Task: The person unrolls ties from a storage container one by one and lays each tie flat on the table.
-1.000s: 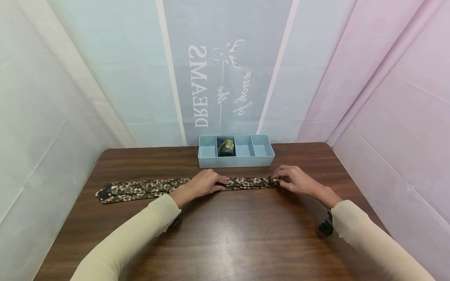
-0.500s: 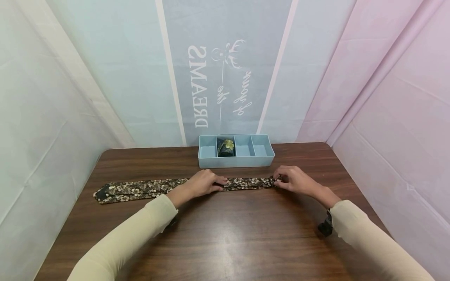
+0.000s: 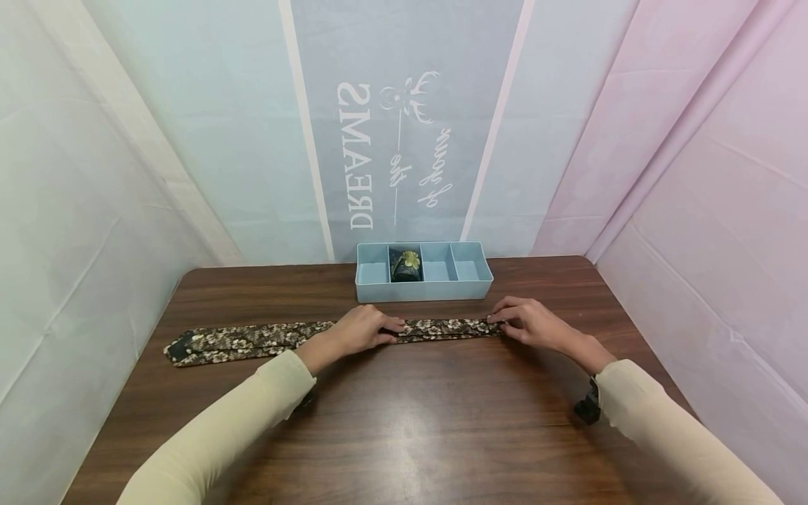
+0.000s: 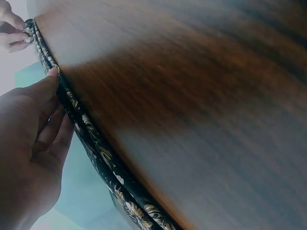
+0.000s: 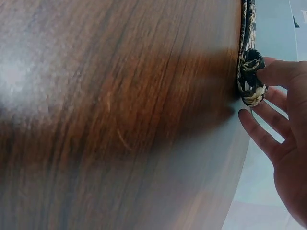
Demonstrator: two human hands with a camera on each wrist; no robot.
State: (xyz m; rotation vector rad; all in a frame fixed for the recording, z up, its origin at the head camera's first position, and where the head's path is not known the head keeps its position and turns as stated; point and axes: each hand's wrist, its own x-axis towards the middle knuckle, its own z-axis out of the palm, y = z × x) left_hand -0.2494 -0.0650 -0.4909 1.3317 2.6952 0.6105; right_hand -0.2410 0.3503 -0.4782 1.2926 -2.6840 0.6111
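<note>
A dark floral necktie (image 3: 252,340) lies lengthwise across the table, its wide pointed end at the left. My left hand (image 3: 356,330) pinches the tie near its middle, thumb on the near edge and fingers on the far edge. At the tie's right end, my right hand (image 3: 533,326) holds a small rolled coil (image 5: 252,72) of it between thumb and fingers. The right wrist view shows the coil as a loose loop, with the outer fingers spread below it. In the left wrist view, a fold runs along the tie (image 4: 103,153).
Behind the tie, a light blue divided box (image 3: 423,291) stands at the back of the wooden table (image 3: 404,435). One compartment holds a dark rolled item (image 3: 404,266) with a yellow flower pattern. Fabric walls rise behind and at both sides.
The tie has slid slightly left, and my left hand has moved left with it. My right fingers have shifted around the coil at the right end.
</note>
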